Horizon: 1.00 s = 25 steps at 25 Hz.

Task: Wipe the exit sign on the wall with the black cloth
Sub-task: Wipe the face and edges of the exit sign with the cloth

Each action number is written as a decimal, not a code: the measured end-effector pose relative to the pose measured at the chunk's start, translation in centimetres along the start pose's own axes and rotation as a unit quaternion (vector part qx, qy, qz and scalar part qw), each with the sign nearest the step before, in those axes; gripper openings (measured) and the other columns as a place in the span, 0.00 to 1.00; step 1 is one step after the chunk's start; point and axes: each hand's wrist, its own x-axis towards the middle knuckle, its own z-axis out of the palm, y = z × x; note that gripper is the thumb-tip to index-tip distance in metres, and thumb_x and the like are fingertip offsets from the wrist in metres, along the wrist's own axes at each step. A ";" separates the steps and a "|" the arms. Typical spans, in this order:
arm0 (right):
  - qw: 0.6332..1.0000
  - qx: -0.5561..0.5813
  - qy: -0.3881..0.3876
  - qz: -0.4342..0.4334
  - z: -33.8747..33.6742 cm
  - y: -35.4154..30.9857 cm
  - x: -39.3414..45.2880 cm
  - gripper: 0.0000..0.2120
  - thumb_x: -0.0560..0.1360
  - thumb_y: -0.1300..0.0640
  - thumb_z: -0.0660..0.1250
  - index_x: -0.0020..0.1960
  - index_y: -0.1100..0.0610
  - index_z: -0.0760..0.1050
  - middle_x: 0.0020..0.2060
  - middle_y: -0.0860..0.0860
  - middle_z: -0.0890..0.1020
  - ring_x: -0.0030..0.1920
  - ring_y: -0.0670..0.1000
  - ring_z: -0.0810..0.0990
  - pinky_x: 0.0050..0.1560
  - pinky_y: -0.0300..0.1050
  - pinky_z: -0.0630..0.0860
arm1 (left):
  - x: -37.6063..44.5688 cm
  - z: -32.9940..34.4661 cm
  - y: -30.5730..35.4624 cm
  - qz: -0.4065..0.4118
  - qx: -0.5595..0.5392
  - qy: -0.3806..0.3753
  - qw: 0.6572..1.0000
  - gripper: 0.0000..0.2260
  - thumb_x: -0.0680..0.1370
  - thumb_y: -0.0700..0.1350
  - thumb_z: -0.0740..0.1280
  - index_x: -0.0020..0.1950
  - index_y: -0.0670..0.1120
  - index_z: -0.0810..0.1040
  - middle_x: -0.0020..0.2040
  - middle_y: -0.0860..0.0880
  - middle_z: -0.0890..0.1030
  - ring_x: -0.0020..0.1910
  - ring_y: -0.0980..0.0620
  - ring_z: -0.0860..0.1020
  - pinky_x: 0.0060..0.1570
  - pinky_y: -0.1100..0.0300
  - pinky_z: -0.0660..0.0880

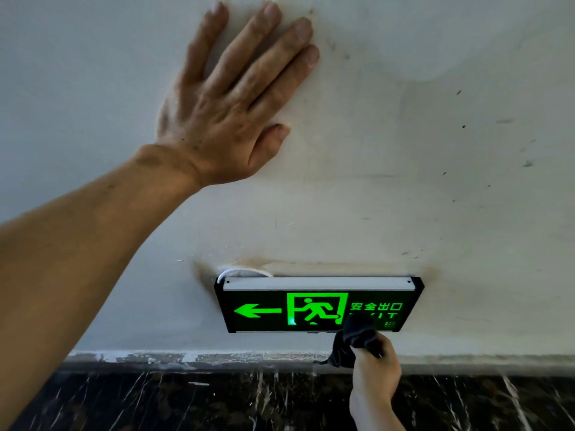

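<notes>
A scuffed white wall (404, 150), stained brown around the fixture and marked with dark specks, meets a grey paint-flecked skirting strip (186, 357) above a dark marble floor (186, 399) veined in white. Low on the wall, the exit sign (317, 306) lies with its long axis horizontal, its lit green arrow pointing left beside a running figure in a doorway and Chinese characters. A white cable (239, 270) loops out behind its upper left corner. The left hand (230, 110) is pressed flat on the wall well above the sign, fingers spread and holding nothing. The right hand (375, 368) grips a bunched black cloth (354, 340) against the sign's lower right face, covering part of the word EXIT. The right forearm is cut off by the frame's bottom edge, and small print at the sign's lower right corner is unreadable.
</notes>
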 end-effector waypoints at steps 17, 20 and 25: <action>0.941 0.280 -0.055 0.181 -3.0 -6.4 1.6 0.21 0.74 0.70 0.66 0.63 0.52 0.73 0.59 0.56 0.78 0.58 0.57 0.77 0.60 0.52 0.75 | -0.2 0.2 -0.2 0.002 -0.020 -0.002 1.000 0.31 0.81 0.55 0.57 0.82 0.44 0.57 0.80 0.45 0.59 0.78 0.40 0.58 0.76 0.40 0.49; 0.938 0.285 -0.116 0.158 -3.6 -7.3 0.8 0.18 0.74 0.69 0.65 0.61 0.53 0.75 0.54 0.54 0.80 0.56 0.55 0.78 0.50 0.47 0.76 | 0.1 -0.1 -0.4 -0.004 -0.050 -0.012 0.999 0.31 0.82 0.54 0.58 0.82 0.45 0.57 0.80 0.46 0.60 0.79 0.41 0.57 0.78 0.43 0.45; 0.907 0.321 -0.244 0.123 -7.3 -10.6 -2.1 0.17 0.75 0.68 0.63 0.61 0.56 0.76 0.53 0.59 0.82 0.52 0.57 0.80 0.49 0.50 0.76 | 0.2 -1.9 0.5 -0.041 -0.118 -0.073 0.989 0.30 0.81 0.51 0.60 0.81 0.44 0.59 0.80 0.45 0.61 0.81 0.43 0.53 0.78 0.46 0.43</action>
